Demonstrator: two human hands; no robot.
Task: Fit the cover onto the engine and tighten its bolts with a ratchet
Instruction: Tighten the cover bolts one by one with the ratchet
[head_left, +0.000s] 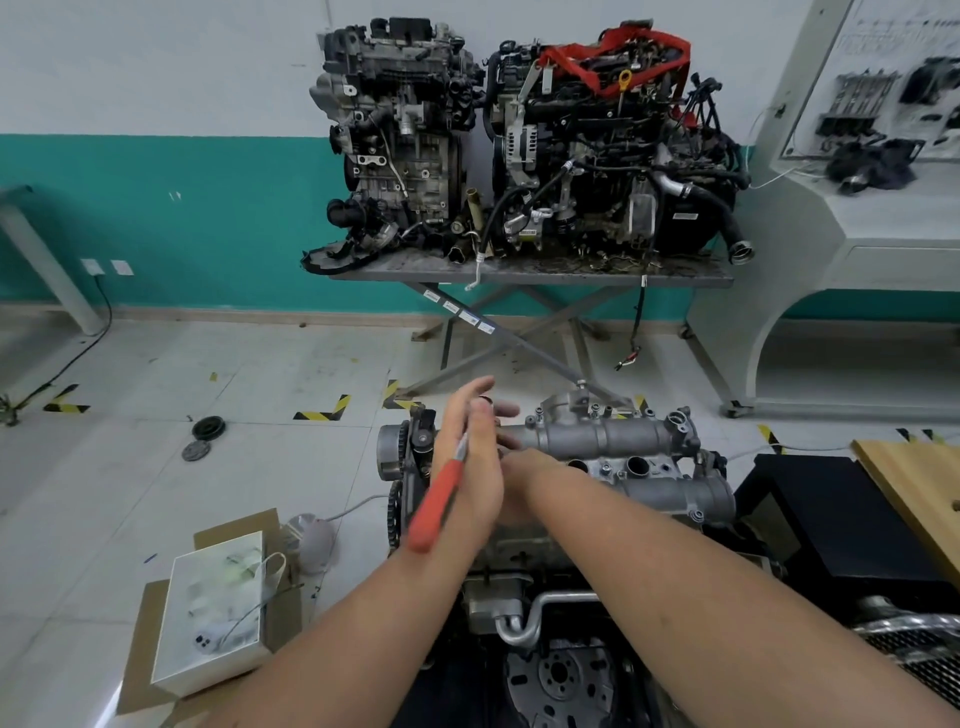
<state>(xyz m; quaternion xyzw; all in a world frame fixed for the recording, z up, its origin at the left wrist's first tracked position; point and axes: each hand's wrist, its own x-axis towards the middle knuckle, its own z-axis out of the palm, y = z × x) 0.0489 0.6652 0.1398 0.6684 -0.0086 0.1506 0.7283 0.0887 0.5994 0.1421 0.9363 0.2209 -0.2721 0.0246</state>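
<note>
The engine (524, 566) stands low in front of me. The silver cover (618, 435) lies on its top, with bolts visible along its edges. A ratchet with a red handle (435, 506) slants up toward the cover's left end. My left hand (470, 457) has straight fingers and lies flat along the ratchet's handle and shaft. My right hand (511, 447) reaches in behind the left hand at the cover's left end. The left hand hides most of it, so its grip does not show. The ratchet's head is hidden too.
Two other engines (519, 140) sit on a grey scissor table (530, 275) by the wall. A white box (213, 613) on cardboard lies on the floor at left, with pulley discs (208, 429) farther back. A black crate (852, 519) and a wooden board (919, 488) are at right.
</note>
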